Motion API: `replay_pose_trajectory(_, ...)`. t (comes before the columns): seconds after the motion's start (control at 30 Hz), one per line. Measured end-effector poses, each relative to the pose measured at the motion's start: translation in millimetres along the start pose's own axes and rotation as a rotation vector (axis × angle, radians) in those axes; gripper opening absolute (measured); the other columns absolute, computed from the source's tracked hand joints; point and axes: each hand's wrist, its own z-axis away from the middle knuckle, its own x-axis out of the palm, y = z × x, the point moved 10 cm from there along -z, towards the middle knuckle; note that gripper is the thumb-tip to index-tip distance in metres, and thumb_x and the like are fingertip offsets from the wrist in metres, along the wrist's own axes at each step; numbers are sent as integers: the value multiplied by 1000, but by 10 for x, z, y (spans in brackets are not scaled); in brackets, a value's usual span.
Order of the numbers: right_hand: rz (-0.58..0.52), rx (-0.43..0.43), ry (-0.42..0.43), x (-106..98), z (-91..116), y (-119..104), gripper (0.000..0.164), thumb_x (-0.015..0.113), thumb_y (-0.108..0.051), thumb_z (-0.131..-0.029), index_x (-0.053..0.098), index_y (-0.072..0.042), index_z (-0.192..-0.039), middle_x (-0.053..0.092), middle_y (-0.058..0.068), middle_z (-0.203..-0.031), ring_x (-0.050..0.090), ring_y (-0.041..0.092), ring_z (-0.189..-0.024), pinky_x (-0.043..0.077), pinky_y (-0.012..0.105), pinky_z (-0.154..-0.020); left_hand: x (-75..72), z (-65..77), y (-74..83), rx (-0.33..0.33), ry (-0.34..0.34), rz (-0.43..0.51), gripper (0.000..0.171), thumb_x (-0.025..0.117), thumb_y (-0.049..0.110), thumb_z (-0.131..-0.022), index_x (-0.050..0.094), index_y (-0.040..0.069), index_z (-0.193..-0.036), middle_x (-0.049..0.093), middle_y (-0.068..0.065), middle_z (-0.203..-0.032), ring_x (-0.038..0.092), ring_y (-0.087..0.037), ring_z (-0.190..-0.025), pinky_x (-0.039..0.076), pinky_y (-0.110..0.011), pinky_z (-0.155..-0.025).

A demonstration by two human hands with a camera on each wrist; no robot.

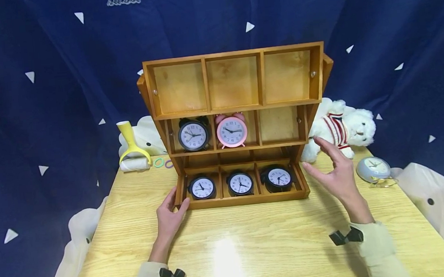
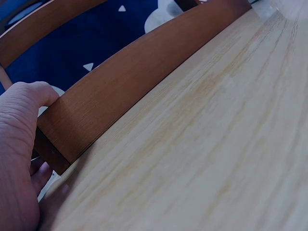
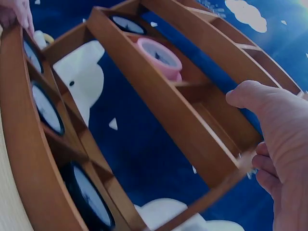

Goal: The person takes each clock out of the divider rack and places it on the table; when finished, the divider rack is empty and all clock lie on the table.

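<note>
Wooden shelf, three tiers: between the two hands, its lower left corner in the left grip, its right side just beside the right hand. Three black clocks: bottom tier, right of the left hand. Black clock and pink clock: middle tier, above and beyond the left hand. Left hand: pinching the shelf's corner, thumb on the front board, fingers around the end. Right hand: thumb and fingers spread wide, holding nothing; contact with the shelf cannot be told. Teddy bear: just beyond the right hand. Blue-grey clock: right of it.
</note>
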Motion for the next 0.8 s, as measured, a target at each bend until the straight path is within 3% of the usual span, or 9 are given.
replay_pose_trajectory(0.13, -47, -2, -27, 165, -96, -279, 77, 83, 20, -66, 59, 13, -138, 61, 35, -135, 62, 28, -129, 45, 20, -112, -2, 1, 4, -1, 1, 6, 61, 80, 4, -91, 54, -11, -144, 60, -26, -143, 61, -40, -128, 50, -24, -106)
replay_pose_trajectory(0.23, -71, 7, -55, 292, -150, -370, 78, 84, 20, -67, 58, 12, -140, 61, 34, -137, 61, 33, -130, 44, 19, -112, 3, -1, 9, -1, -4, 8, 61, 80, 4, -91, 54, -11, -144, 59, -27, -143, 61, -40, -128, 50, -24, -106)
replay_pose_trajectory(0.37, -80, -16, -81, 449, -210, -441, 78, 86, 19, -67, 57, 14, -139, 61, 34, -137, 60, 16, -131, 44, 17, -111, 16, -4, 6, -2, -11, 14, 61, 79, 4, -92, 53, -11, -145, 59, -27, -144, 60, -39, -130, 48, -34, -110)
replay_pose_trajectory(0.47, -87, -37, -97, 556, -258, -507, 78, 86, 18, -67, 57, 14, -138, 60, 35, -137, 62, 22, -131, 45, 16, -110, 19, -3, 0, 1, -9, 22, 61, 80, 4, -92, 54, -10, -145, 59, -26, -143, 60, -39, -130, 47, -38, -111)
replay_pose_trajectory(0.6, -125, -43, -124, 709, -318, -579, 77, 87, 16, -68, 56, 14, -139, 59, 35, -140, 58, 55, -124, 45, 19, -112, 17, -1, 3, 6, -4, 21, 61, 80, 3, -91, 54, -11, -144, 60, -27, -143, 61, -40, -129, 49, -37, -110)
replay_pose_trajectory(0.8, -177, -19, -124, 965, -363, -446, 80, 89, 12, -70, 56, 8, -143, 60, 27, -144, 59, 49, -127, 49, 36, -112, 12, 1, 25, 8, -4, 5, 60, 79, 4, -92, 54, -11, -145, 59, -27, -143, 60, -39, -130, 47, -42, -110)
